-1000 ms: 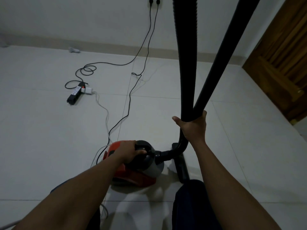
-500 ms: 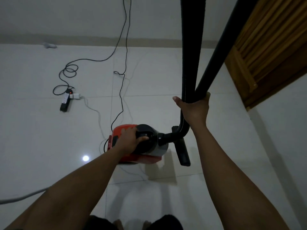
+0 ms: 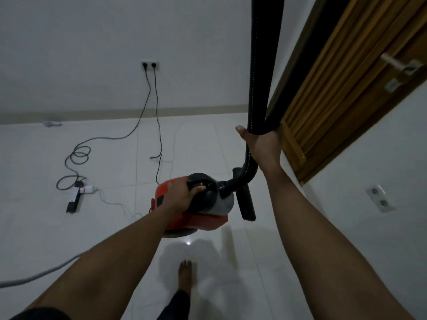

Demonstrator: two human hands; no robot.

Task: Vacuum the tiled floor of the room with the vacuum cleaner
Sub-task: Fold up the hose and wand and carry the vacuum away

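Far to the left of the left hand (image 3: 182, 197), a power strip (image 3: 74, 199) lies on the tiled floor (image 3: 57, 239). The left hand's fingers are curled tight round the black top handle of the red vacuum cleaner (image 3: 203, 221), right under that hand. Just right of it is the black floor head (image 3: 247, 204). Higher up, the right hand (image 3: 263, 144) squeezes the hose (image 3: 262, 65) and tube (image 3: 300, 65) together. A wooden door (image 3: 346, 77) stands right of that hand.

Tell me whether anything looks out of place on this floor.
Yes. A power strip lies out on the tiled floor, with black cables coiled and trailing across the tiles from the wall socket. They lie in the way of the vacuum cleaner. Nothing looks spilled or broken.
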